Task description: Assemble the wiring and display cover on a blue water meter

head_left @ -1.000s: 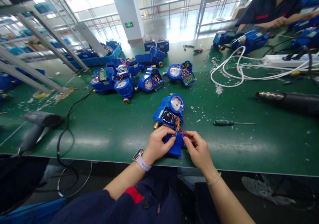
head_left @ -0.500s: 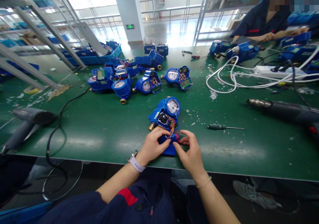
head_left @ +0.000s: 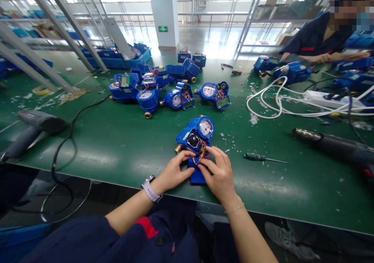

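The blue meter (head_left: 191, 132) stands open on the green counter (head_left: 140, 150), directly in front of the person, its round dial (head_left: 206, 126) facing up and a brass fitting (head_left: 178, 149) jutting out at its left. Below the dial is an open compartment with a black round part (head_left: 193, 140) in it, and a bundle of coloured wires (head_left: 202, 150) runs from there down to a blue cover piece (head_left: 198, 177) lying at the near side. The left hand (head_left: 174, 173) is at the left of the wires and cover piece, its thumb and fingers spread moderately apart. The right hand (head_left: 219, 175) reaches in from the other side, its fingers curved over the wires; whether they are pinched on a wire cannot be told. To the right of the meter lies a screwdriver (head_left: 254, 157) with a dark green handle, and beyond it a heat gun (head_left: 336, 144) with a metal nozzle. A grey blower (head_left: 37, 122) lies at the left, near a black cable (head_left: 71, 128). Farther back are more blue meters (head_left: 149, 97), some open with wires showing, and a blue bin (head_left: 117, 63). At the far right, another person (head_left: 321, 37) works behind a white power strip (head_left: 330, 100).
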The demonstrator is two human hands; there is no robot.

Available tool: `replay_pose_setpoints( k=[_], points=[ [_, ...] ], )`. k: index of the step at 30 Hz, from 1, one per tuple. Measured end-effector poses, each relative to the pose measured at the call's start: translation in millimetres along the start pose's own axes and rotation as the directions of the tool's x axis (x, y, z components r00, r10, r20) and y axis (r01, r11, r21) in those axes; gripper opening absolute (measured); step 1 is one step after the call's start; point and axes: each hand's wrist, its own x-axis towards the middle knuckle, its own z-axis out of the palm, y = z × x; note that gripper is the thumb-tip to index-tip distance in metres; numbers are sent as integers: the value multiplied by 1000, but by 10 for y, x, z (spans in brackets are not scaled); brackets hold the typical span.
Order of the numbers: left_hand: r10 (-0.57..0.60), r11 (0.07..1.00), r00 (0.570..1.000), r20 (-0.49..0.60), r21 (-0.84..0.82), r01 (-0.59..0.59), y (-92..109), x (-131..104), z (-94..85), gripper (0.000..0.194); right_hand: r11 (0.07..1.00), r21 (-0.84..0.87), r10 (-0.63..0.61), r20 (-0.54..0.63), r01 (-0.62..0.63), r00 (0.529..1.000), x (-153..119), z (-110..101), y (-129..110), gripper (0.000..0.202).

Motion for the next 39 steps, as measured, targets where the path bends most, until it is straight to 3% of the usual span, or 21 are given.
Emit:
replay_pose_setpoints(
  k=[6,13,24,33,36,39],
  points=[
    [-22,978,990,-137,205,50,-6,-140,-11,41,997,79,-2,-21,3,1000,32,39,-22,11],
    [27,935,995,-99,353,9,-26,-94,12,24,972,194,138,-16,-133,990,-44,114,-13,14],
    [24,948,993,-116,318,14,-57,-103,21,30,928,309,217,5,-208,976,-26,107,-18,15],
    [11,989,997,-83,146,1,-77,-91,40,33,863,415,311,13,-288,950,-20,119,-27,19],
    [-1,989,997,-83,145,13,-74,-96,26,33,851,410,376,-39,-328,926,-60,22,14,19],
    [48,978,994,-97,205,-27,-82,-124,-3,31,849,362,471,-186,-386,862,-182,-271,243,20]
  ],
)
